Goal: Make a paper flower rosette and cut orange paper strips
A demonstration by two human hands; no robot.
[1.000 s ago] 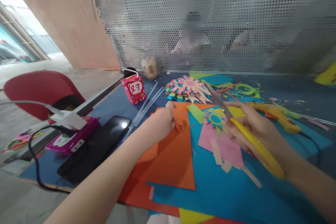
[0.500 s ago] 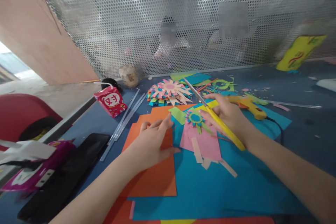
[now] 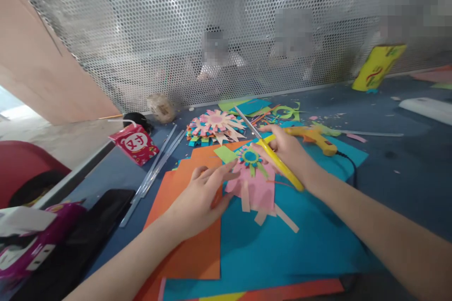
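My right hand [image 3: 290, 155] grips a pair of yellow-handled scissors [image 3: 282, 162], with the metal blades pointing away and to the left. Fingers apart, my left hand [image 3: 201, 197] is over the orange paper [image 3: 197, 258], its fingertips and thumb at the left edge of a pink paper sheet [image 3: 263, 190]. Whether they touch the sheet I cannot tell. Just beyond them lies a small layered blue, pink and green paper flower [image 3: 251, 156] with green tails. Pale paper strips [image 3: 245, 197] rest on the pink sheet. Beneath is a large blue sheet [image 3: 282, 249].
Fringed paper rosettes [image 3: 215, 122] are piled near the mesh screen [image 3: 169, 42]. A yellow glue gun [image 3: 314, 140] lies right of the scissors. Clear glue sticks [image 3: 153, 169], a red drink carton [image 3: 136, 143], a black phone [image 3: 88, 235] and a purple power strip [image 3: 38, 240] are at left. People show behind the mesh.
My left hand has moved from the orange paper toward the pink sheet, and its fingers have spread. My right hand keeps holding the scissors. The view has turned to the right.
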